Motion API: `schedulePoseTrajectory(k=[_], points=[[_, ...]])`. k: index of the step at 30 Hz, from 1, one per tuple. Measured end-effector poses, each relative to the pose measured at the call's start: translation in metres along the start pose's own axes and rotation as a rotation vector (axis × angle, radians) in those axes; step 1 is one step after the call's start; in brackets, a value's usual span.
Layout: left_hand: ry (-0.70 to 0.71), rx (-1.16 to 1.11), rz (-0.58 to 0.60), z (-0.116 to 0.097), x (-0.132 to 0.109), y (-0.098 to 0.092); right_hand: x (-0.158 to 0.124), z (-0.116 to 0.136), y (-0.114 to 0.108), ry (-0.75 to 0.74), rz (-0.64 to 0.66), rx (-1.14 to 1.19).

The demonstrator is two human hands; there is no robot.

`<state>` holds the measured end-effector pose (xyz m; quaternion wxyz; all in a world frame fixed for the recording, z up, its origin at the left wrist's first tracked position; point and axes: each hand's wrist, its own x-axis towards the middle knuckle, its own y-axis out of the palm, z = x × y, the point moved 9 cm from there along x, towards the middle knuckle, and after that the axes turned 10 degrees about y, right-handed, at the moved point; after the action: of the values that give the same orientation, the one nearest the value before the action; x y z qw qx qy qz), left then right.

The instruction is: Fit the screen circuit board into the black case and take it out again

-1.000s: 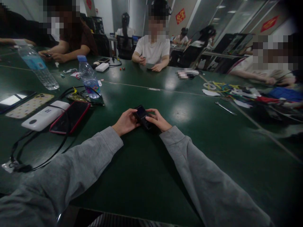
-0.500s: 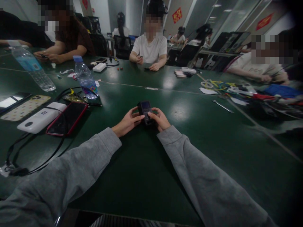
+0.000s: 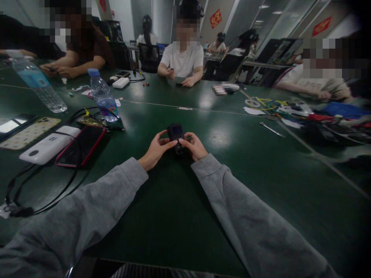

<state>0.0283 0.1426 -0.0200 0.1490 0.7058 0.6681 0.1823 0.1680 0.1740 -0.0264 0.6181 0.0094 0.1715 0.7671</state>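
Note:
Between my hands is a small black box-shaped device with a dark screen and buttons, held just over or on the green table; I cannot tell if it touches the surface. My left hand grips its left side, thumb on the front face by the buttons. From the right, my right hand closes on it, thumb resting on the button area below the screen. The fingers behind the device are partly hidden.
Left lie a red-edged phone, a white power bank, a patterned phone case and cables. Two water bottles stand beyond. A wrench and a cable heap are at right. Several people sit around.
My left thumb has shifted right, onto the front of the device near the buttons. My right thumb has moved slightly left. The device stays in both hands.

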Motion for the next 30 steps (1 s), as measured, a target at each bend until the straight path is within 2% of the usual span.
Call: schedulePoseTrajectory(k=[15, 30], points=[[0.024, 0.025, 0.045, 0.0054, 0.0059, -0.0024, -0.0007, 0.0011, -0.0026, 0.002, -0.012, 0.030], [-0.004, 0.030, 0.043, 0.0009, 0.0036, -0.0002, -0.0026, 0.0055, 0.0011, -0.024, 0.016, 0.014]])
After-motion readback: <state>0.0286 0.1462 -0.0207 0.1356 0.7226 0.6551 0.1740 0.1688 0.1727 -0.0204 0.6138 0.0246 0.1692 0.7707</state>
